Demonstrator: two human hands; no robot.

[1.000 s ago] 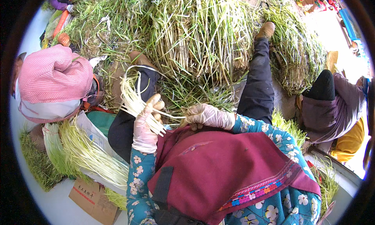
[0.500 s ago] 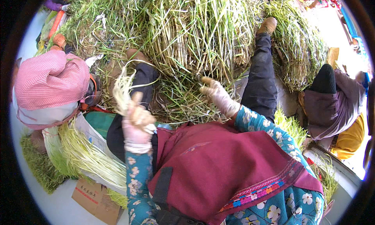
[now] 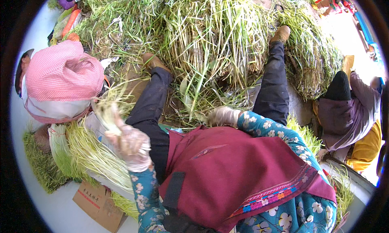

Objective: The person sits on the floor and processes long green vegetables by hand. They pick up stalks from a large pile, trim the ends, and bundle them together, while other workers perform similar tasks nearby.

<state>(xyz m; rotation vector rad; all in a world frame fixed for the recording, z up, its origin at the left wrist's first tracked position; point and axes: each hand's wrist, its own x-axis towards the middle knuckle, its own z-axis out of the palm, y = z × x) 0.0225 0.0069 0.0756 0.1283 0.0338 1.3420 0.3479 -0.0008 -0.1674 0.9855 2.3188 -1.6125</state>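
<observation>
My left hand [image 3: 131,147], in a pale thin glove, is closed around a small bunch of pale green shoots [image 3: 107,111]. Motion smears both the bunch and the fingers. It is raised beside my left thigh, above a long heap of cleaned pale shoots [image 3: 99,160]. My right hand [image 3: 223,116], gloved too, hangs low in front of my maroon apron [image 3: 239,164], close to loose green stalks [image 3: 196,99] between my legs. Its fingers point away and down and are mostly hidden, so whether they grip anything cannot be made out.
A big stack of uncleaned stalks [image 3: 219,34] lies ahead, with another stack [image 3: 312,59] beyond my right foot. A person in a pink checked head covering [image 3: 65,71] sits close on the left, another person [image 3: 348,111] on the right. Flattened cardboard [image 3: 97,204] lies at lower left.
My left hand has swung left and down with the bunch, toward the heap of cleaned shoots. The right hand has drawn back toward the apron. The whole view has shifted slightly.
</observation>
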